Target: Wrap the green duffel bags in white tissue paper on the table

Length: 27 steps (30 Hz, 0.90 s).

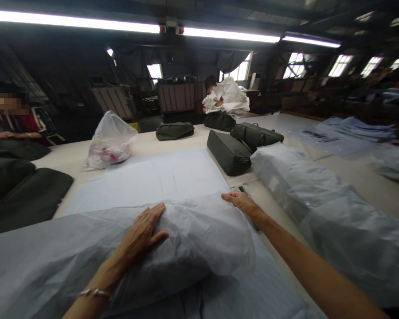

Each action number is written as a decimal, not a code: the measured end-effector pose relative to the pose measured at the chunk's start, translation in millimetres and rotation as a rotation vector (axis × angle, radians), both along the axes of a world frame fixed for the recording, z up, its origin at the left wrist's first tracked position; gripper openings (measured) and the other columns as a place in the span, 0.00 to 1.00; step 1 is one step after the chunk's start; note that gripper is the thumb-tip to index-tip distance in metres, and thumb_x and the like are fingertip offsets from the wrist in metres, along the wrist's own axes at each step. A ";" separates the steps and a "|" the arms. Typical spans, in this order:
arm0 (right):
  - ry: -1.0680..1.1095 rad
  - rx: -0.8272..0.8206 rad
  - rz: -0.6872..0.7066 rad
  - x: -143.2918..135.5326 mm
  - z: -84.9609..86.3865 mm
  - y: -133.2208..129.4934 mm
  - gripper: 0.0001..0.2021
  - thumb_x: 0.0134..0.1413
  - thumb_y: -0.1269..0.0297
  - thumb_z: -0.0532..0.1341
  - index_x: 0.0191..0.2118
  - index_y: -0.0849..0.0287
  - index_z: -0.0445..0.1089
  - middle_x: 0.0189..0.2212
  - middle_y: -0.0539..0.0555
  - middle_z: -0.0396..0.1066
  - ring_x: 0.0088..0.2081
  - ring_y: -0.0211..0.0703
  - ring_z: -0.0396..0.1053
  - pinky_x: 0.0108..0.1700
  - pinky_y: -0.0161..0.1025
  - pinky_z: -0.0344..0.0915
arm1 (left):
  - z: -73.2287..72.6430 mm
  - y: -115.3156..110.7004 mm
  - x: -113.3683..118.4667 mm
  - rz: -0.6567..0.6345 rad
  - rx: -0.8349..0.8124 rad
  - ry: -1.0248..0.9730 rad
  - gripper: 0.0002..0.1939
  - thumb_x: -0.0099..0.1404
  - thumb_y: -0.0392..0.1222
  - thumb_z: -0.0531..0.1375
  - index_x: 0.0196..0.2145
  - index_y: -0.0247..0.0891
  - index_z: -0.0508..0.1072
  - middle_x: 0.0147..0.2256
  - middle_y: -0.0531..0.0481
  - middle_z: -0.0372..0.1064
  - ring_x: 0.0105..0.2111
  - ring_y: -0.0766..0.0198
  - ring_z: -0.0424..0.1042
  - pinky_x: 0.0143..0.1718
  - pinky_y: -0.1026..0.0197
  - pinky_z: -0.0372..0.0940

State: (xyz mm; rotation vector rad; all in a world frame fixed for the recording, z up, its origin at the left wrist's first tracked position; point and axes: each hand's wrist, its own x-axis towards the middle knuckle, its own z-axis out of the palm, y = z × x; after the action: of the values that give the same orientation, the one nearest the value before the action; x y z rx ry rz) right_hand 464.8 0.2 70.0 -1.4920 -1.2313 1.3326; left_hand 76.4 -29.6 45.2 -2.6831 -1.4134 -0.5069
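A dark bag wrapped in a whitish translucent sheet point(199, 239) lies across the near part of the table. My left hand point(142, 232) rests flat on top of this wrapping, thumb apart from the fingers. At the wrapping's far right corner, my right hand point(241, 201) pinches the sheet's edge between thumb and fingers. Beyond the bundle, a stack of pale flat sheets point(156, 177) is spread on the table. A small dark object point(242, 189) lies just behind my right hand.
Another wrapped bundle point(319, 190) lies on the right. Dark green bags point(229, 153) sit at the back, with more bags point(26, 195) at left. A clear plastic bag point(111, 141) stands on the table point(146, 144). Two people work beyond, at left and centre back.
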 end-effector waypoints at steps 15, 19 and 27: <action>-0.336 0.283 -0.211 -4.3 -9.3 17.2 0.16 0.51 0.47 0.59 0.30 0.57 0.67 0.18 0.45 0.62 0.21 0.36 0.56 0.25 0.35 0.52 | 9.5 -2.8 6.7 -0.034 0.022 -0.003 0.34 0.66 0.62 0.54 0.61 0.37 0.61 0.60 0.39 0.64 0.60 0.48 0.63 0.60 0.43 0.62; -0.569 0.377 -0.241 -2.6 -14.4 16.8 0.13 0.56 0.51 0.57 0.32 0.56 0.68 0.20 0.48 0.66 0.24 0.40 0.62 0.29 0.36 0.54 | 12.9 1.6 10.2 -0.041 0.000 -0.003 0.32 0.66 0.61 0.54 0.60 0.39 0.62 0.59 0.40 0.65 0.60 0.49 0.62 0.61 0.45 0.60; -0.623 0.224 -0.160 -12.8 -37.9 21.0 0.08 0.55 0.58 0.60 0.33 0.56 0.71 0.26 0.50 0.71 0.29 0.40 0.66 0.34 0.35 0.56 | 4.0 1.3 10.1 0.045 0.099 -0.030 0.32 0.65 0.67 0.49 0.55 0.40 0.68 0.53 0.41 0.70 0.54 0.49 0.69 0.59 0.45 0.61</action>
State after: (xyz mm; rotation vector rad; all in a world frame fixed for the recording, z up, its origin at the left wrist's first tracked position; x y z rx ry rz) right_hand 452.0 21.1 32.1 -1.8588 -1.5373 0.6058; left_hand 86.5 -28.3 49.2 -2.5713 -1.4127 -0.5997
